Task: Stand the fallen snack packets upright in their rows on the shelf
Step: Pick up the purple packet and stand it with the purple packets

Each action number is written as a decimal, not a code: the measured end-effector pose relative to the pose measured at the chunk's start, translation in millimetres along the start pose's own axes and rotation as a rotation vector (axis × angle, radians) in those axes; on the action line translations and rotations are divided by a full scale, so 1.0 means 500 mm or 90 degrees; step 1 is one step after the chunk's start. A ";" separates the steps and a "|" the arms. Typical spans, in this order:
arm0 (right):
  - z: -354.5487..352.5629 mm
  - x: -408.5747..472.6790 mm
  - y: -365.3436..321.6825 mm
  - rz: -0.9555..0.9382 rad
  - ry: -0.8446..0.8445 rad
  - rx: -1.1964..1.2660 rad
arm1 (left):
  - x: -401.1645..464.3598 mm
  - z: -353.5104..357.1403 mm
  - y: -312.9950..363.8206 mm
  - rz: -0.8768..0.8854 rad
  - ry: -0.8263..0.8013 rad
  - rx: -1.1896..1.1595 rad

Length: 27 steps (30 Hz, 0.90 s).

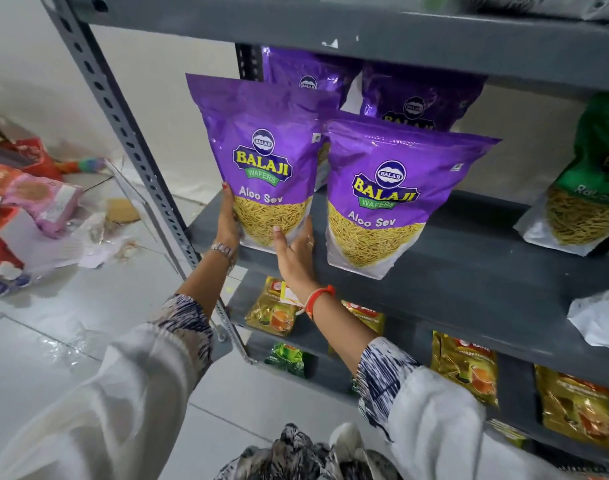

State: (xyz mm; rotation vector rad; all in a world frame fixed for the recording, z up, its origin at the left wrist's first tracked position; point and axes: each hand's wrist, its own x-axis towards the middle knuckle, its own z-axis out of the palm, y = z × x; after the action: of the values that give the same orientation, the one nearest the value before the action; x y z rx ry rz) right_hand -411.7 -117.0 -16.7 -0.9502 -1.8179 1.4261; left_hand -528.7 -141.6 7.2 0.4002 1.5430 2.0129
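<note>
A purple Aloo Sev packet [261,157] stands upright at the left front of the grey shelf [469,271]. My left hand [226,220] grips its lower left edge and my right hand [296,251] holds its lower right corner. Beside it on the right a second purple Aloo Sev packet [393,195] stands upright by itself. Two more purple packets [420,98] stand behind them in the back row, partly hidden. A green packet [587,188] leans at the right end of the shelf.
A perforated grey upright [129,140] frames the shelf's left side, and another shelf board [330,26] runs close overhead. A white packet [600,317] lies at the right edge. Gold tea packets [465,368] sit on lower shelves. Boxes and packets [36,202] litter the floor at left.
</note>
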 end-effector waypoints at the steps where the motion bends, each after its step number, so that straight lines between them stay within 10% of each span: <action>1: 0.000 0.000 -0.001 -0.006 0.011 0.008 | -0.003 0.003 0.000 0.004 0.006 -0.016; 16: -0.003 -0.018 0.010 -0.006 -0.011 0.046 | -0.003 -0.025 -0.013 0.021 -0.021 0.020; 27: -0.163 -0.142 0.089 -0.007 0.155 0.156 | -0.119 0.020 -0.131 0.160 0.398 0.103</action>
State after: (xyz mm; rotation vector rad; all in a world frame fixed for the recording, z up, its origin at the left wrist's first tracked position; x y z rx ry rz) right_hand -299.1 -127.4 -46.1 -0.9407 -1.4331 1.4201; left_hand -459.2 -158.0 -46.2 0.0113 2.1257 2.3546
